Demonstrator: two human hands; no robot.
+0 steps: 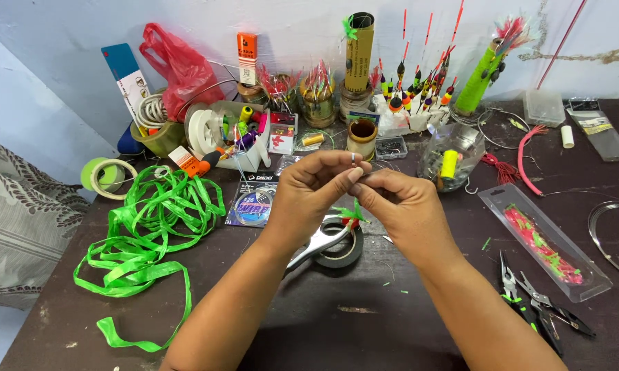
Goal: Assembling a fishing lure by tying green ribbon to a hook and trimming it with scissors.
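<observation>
My left hand (313, 187) and my right hand (402, 206) meet above the middle of the dark table (364, 323), fingertips pinched together on a small fishing lure (351, 216) with red and green tufts that hangs below them. A thin wire or hook runs between the fingertips; its details are too small to tell. A ring shows on a left finger. Directly beneath the hands lie silver scissors (317, 244) and a roll of black tape (342, 251).
A tangle of green plastic ribbon (148, 227) lies at the left beside a tape roll (107, 176). Pliers (537, 306) and a clear packet of pink tubing (544, 242) sit at the right. Fishing floats (419, 93), spools, jars and a red bag (179, 65) crowd the back edge.
</observation>
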